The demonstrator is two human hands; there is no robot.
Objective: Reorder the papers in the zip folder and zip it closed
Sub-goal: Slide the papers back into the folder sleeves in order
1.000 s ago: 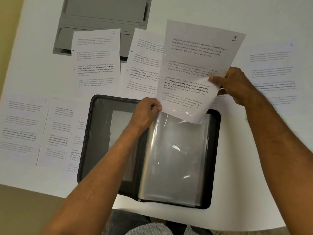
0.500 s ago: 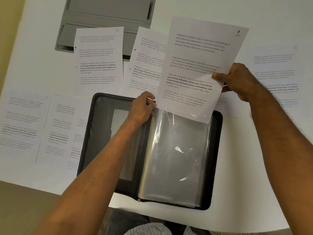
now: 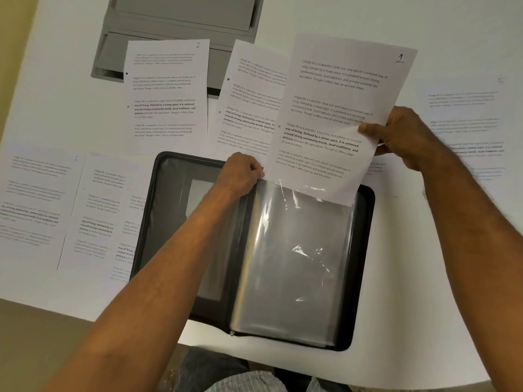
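Note:
A dark zip folder (image 3: 167,199) lies open on the white table, its right half covered by clear plastic sleeves (image 3: 297,267). My right hand (image 3: 407,137) pinches the right edge of a printed sheet marked 1 (image 3: 334,108), which is tilted above the folder with its lower edge at the top opening of the front sleeve. My left hand (image 3: 240,176) grips the top left corner of that sleeve beside the sheet's lower left corner. Several other printed sheets lie spread around the folder: one at the back (image 3: 167,91), one partly under the held sheet (image 3: 252,100).
A grey tray-like box (image 3: 181,21) stands at the back of the table. More sheets lie at the left (image 3: 36,199), (image 3: 99,210) and at the right (image 3: 467,120). The table's near edge curves across the bottom, with my lap below it.
The sheet marked 1 has shifted slightly up and right in my right hand, staying at the sleeve's top opening. My left hand stays on the sleeve's top corner.

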